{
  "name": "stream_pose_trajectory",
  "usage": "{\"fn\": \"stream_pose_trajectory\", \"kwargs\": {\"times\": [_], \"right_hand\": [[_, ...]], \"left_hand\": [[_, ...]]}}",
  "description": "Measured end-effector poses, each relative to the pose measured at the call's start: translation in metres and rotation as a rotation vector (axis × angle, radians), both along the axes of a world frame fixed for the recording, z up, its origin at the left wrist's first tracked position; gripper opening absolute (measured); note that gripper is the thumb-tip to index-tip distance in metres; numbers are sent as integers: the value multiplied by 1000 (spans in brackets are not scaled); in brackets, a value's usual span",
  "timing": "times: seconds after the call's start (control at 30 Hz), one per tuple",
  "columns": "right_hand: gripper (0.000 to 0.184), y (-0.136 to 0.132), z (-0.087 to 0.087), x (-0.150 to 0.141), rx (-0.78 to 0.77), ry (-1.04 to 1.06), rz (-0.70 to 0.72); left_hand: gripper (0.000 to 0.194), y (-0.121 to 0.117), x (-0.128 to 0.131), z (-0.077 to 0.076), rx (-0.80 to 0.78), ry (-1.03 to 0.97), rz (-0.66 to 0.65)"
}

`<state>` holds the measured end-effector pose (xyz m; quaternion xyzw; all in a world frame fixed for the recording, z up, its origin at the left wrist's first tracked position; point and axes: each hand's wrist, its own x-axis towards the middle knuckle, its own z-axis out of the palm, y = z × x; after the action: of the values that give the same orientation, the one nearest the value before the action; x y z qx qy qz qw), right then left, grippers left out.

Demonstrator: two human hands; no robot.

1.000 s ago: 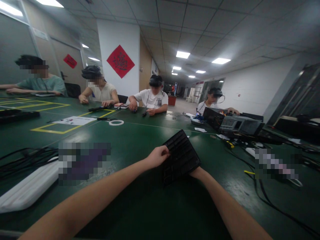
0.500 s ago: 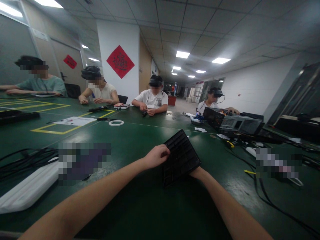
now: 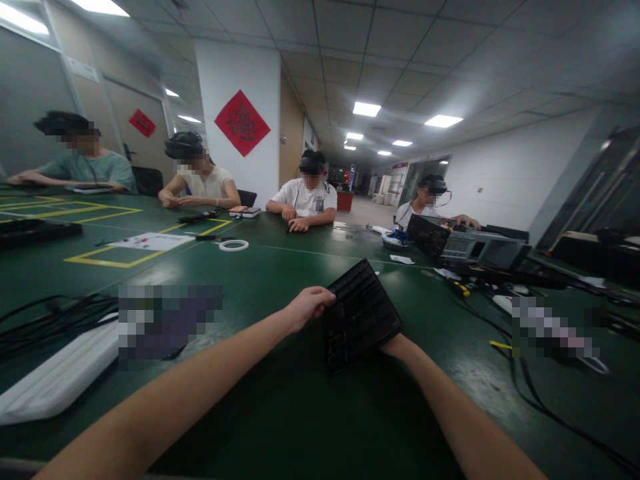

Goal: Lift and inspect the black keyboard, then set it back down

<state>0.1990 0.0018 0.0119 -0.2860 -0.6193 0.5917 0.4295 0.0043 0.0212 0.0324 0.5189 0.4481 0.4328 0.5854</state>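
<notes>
A black slotted tray (image 3: 361,315) is held tilted above the green table (image 3: 280,280), right in front of me. My left hand (image 3: 309,305) grips its upper left edge with the fingers closed on the rim. My right hand (image 3: 395,346) is under the tray's lower right corner; only the wrist and the base of the hand show, and the fingers are hidden behind the tray.
A white slab (image 3: 60,377) and black cables (image 3: 55,317) lie at the left. At the right are electronic units (image 3: 465,248), cables and small tools. A white ring (image 3: 233,245) and paper (image 3: 150,241) lie farther off. Several people sit along the far side.
My left hand has slid slightly up along the tray's left edge. The tray stays almost in place. The person in the middle across the table has drawn both hands together.
</notes>
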Motion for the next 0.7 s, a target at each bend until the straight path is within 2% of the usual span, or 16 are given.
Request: {"fn": "stream_pose_trajectory", "kwargs": {"times": [0.1, 0.17, 0.27, 0.4, 0.57, 0.63, 0.7], "right_hand": [[47, 8, -10, 3, -8, -30, -20], [49, 14, -19, 5, 2, -47, -18], [49, 21, -28, 8, 66, -104, -29], [45, 22, -30, 11, 184, -246, -60], [40, 16, -19, 11, 379, -444, -93], [43, 13, -13, 12, 446, -568, -112], [47, 10, -7, 13, 481, -691, -128]], "left_hand": [[47, -5, 5, -4, 219, 377, -94], [57, -6, 8, -7, 332, 579, -111], [52, -6, 8, -9, 523, 760, -93], [37, -7, 8, -9, 733, 839, -61], [32, -4, 2, -2, 796, 915, 80], [31, 4, -9, 6, 759, 949, 188], [34, 15, -29, 18, 648, 1016, 297]]}}
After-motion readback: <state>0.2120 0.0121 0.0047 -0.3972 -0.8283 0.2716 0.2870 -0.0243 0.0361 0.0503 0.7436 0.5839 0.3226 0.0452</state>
